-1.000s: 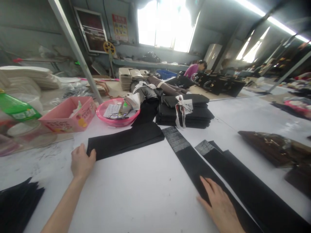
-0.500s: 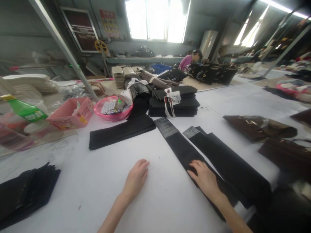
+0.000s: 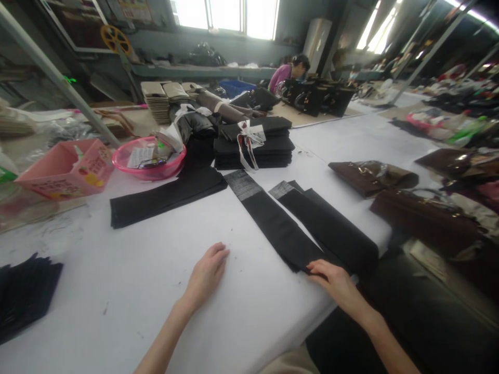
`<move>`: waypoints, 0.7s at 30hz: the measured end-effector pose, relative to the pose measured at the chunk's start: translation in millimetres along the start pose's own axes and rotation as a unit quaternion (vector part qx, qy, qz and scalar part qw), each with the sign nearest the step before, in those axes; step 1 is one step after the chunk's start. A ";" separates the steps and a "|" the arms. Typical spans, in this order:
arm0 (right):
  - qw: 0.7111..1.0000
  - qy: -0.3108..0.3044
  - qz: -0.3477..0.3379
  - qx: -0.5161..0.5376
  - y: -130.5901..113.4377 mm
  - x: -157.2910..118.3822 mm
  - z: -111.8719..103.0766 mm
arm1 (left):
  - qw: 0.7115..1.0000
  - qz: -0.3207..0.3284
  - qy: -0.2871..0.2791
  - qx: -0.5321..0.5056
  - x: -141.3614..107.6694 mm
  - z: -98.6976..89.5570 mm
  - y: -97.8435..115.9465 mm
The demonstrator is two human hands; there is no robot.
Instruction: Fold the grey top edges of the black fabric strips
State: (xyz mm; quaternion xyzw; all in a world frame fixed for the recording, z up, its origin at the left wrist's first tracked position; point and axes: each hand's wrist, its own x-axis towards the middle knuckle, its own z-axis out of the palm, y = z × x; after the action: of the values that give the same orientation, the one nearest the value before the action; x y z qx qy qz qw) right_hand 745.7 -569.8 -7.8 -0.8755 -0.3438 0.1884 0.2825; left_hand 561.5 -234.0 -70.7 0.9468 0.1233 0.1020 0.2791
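Note:
My left hand (image 3: 207, 272) rests on the white tabletop (image 3: 156, 291) with loosely bent fingers and nothing in it. At the near end of a long stack of black strips (image 3: 268, 218), my right hand (image 3: 337, 284) has its fingertips and thumb close together at the edge. How many layers it grips is hidden. The far end of that stack carries a grey, rough patch (image 3: 245, 185). Beside it on the right lies a second black strip stack (image 3: 331, 223), also with a grey end. Farther left, another black stack (image 3: 167, 197) lies crosswise.
A tied black bundle (image 3: 253, 148) stands behind the strips. To the left are a pink basin (image 3: 150, 169) and a pink box (image 3: 70, 171). Dark brown bags (image 3: 421, 215) fill the right side. More black pieces (image 3: 27, 291) lie far left. A person in purple (image 3: 281, 77) sits behind.
My view has swung to the right. My right hand has slid nearer along the black strips to their near end, and its fingers have drawn together. My left hand stays on the table.

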 end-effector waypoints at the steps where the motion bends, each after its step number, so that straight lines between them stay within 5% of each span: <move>1: 0.999 -0.003 0.005 0.036 4.4 0.5 -4.5 | 1.000 -0.002 -0.002 0.001 0.1 0.0 0.2; 8: 0.974 -0.039 0.055 0.215 30.9 4.2 -19.8 | 1.000 0.002 -0.006 -0.001 0.1 0.5 -3.0; 12: 0.956 0.062 0.117 0.261 29.1 4.9 -12.9 | 1.000 -0.002 -0.013 0.007 3.0 -4.3 1.6; 15: 0.944 0.150 0.092 0.279 17.3 8.0 -11.4 | 0.999 -0.015 -0.010 0.036 14.1 -5.8 24.1; 21: 0.964 0.167 -0.016 0.205 -7.0 11.2 -26.5 | 0.993 0.099 -0.001 0.060 80.7 25.3 81.2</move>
State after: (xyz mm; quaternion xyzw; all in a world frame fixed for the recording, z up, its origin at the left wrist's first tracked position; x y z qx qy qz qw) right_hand 763.9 -567.3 15.4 -0.8122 -0.2599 0.1012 0.5124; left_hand 659.0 -289.4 -36.5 0.9694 0.0349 0.1205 0.2110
